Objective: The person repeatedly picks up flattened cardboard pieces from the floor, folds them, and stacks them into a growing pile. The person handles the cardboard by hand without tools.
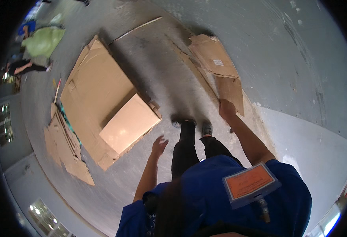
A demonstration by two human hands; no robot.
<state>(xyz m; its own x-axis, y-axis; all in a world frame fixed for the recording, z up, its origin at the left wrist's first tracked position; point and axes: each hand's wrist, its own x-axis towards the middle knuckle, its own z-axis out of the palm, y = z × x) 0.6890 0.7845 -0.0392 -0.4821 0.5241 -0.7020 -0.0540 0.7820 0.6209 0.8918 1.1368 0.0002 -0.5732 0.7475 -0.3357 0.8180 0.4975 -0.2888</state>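
Observation:
My right hand (227,109) is closed, thumb side forward, around the near end of a long, thin tan strip (199,75). That strip slants away over the floor; whether it is wood or cardboard seen edge-on I cannot tell. Just beyond the hand, a torn brown cardboard piece (215,55) with a white label leans by the wall, and a narrower cardboard flap (229,93) reaches down behind my fist. My left hand (159,147) hangs free with its fingers loosely apart. Closest to it is a closed cardboard box (130,124), resting on a large flattened cardboard sheet (98,75).
Torn cardboard pieces (65,142) are heaped at the left, beside a thin red-and-white stick (57,90). A long thin pole (136,30) lies at the far side. A grey wall (291,67) rises on my right. Another person (25,67) is far left, near a pale green bundle (45,41).

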